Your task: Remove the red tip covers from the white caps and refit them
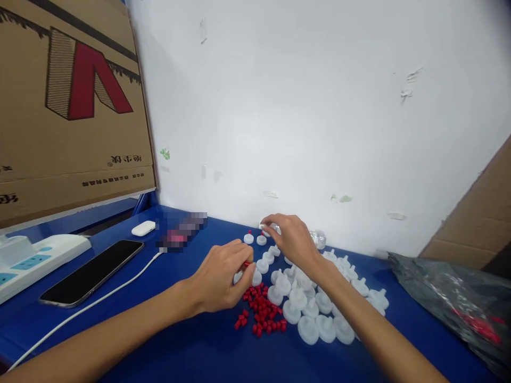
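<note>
My left hand [223, 276] is curled in a pinch on a small red cap [247, 264], just above a pile of several red caps [261, 314] on the blue table [199, 351]. My right hand [289, 236] reaches farther back, its fingers closed on a white disc-shaped part [266, 227] near the wall. A heap of several white disc parts [315, 303] lies under and to the right of my right forearm. Two white discs [254, 239] stand apart near the wall, one with a red cap on it.
A black phone [91, 271] with a white cable [99, 298] lies at the left, beside a white power strip [35, 260] and a small white case [142, 228]. A cardboard box [72, 106] stands at the back left. A dark plastic bag [451, 303] lies at the right.
</note>
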The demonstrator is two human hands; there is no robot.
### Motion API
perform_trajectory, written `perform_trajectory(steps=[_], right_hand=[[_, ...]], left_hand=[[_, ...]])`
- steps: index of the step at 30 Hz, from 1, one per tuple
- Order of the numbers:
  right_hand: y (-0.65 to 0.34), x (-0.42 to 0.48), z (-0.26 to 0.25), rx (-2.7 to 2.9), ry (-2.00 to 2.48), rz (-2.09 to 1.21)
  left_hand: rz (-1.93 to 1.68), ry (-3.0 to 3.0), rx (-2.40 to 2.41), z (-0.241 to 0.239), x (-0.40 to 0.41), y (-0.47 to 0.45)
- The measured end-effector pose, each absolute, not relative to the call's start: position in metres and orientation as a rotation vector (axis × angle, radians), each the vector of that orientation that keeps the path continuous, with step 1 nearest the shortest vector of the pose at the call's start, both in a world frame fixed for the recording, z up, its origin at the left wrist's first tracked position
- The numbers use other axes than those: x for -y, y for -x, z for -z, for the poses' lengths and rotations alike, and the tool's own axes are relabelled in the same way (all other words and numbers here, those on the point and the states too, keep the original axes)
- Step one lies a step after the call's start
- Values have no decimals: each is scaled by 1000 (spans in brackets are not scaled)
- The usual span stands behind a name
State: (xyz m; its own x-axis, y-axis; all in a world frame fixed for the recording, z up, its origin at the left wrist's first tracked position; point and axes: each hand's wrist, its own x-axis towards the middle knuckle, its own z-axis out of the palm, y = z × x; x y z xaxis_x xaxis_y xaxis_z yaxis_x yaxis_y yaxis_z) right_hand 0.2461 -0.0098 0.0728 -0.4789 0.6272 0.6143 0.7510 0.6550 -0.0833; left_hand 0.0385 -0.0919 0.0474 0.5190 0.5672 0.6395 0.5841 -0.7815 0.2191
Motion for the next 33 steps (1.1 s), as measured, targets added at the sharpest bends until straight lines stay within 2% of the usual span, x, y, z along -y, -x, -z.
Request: perform_trajectory(steps=[11,20,29,33], right_hand=[[-229,10,-61,2445,1041,70],[-237,9,-60,2428,1191,96],[-243,0,-35,2529,1181,-63],[-243,1,-40,2449,1145,-87]], left_hand=[[810,2792,1010,-43,92,-42],[721,2852,948,-37,92,-43],[504,2952,846,-42,95,-44],[546,2942,853,-43,93,-44]])
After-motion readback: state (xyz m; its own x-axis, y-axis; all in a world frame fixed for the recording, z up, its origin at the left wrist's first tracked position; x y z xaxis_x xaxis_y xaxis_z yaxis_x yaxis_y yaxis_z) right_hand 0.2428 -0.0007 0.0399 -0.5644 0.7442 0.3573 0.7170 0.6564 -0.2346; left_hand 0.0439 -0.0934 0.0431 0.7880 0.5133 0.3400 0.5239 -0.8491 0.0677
